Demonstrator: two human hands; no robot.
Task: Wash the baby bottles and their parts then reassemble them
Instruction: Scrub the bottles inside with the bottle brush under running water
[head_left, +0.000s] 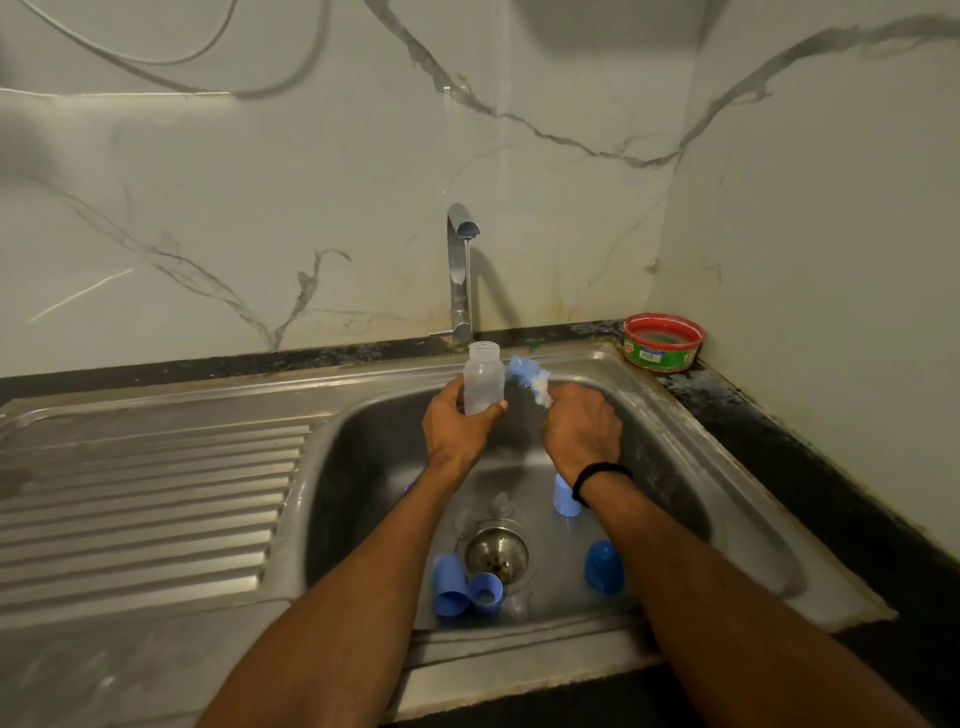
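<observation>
Step in hand: the bottle (483, 384) is, I judge, about to be scrubbed inside. The brush (530, 379) is beside its mouth, not yet in it.
Left hand: the left hand (457, 428) grips the lower half of the bottle with fingers curled round it. It holds the bottle upright over the far part of the sink (691, 467), just below the tap (460, 270).
Right hand: the right hand (582, 428) is closed round the brush handle. The bristle head points up and to the left, just right of the bottle neck.
How to do it well: tilt the bottle mouth toward the brush and enter the head straight, so the bristles fold evenly. Then push to the bottom and twist. Keep the grip firm, because wet plastic probably slips.
Bottle: clear, a little cloudy plastic; a cylinder with a threaded neck, no cap on.
Brush: blue and white bristles that look soft and wet.
Parts waiting: near the drain (496, 553) lie a blue cap (449, 584) and a blue ring (487, 591), touching. A blue dome cover (604, 566) stands to the right.
Sink: dull stainless steel, with a ribbed draining board (156, 509) at the left.
Far right corner: a round red tub (664, 343).
</observation>
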